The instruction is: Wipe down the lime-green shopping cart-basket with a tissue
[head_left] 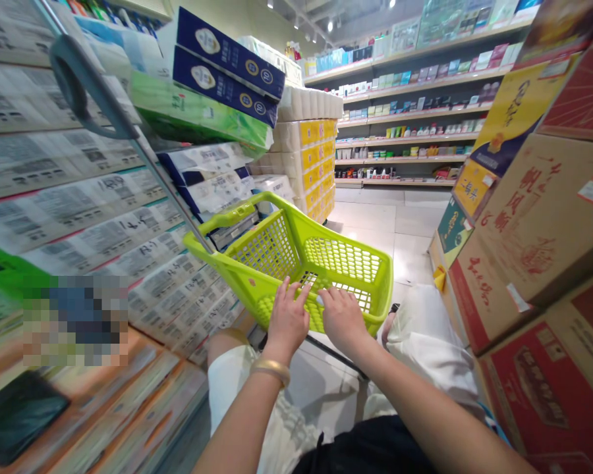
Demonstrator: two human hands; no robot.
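A lime-green plastic shopping basket (257, 263) stands on the floor in front of me, tilted, its long grey pull handle (79, 85) rising to the upper left. My left hand (287, 319) reaches over the near rim with fingers stretched out and apart; a gold bangle is on its wrist. Beside it, my right hand (342, 317) lies on the near rim with fingers curled downward into the basket. I cannot make out anything held in either hand. The basket's mesh bottom looks bare.
Stacked packs of tissue and toilet paper (212, 99) fill the left side. Brown cardboard cartons (534, 224) are piled on the right. A tiled aisle (400, 224) runs ahead to shelves of goods (410, 112). My knees in white cloth (425, 336) flank the basket.
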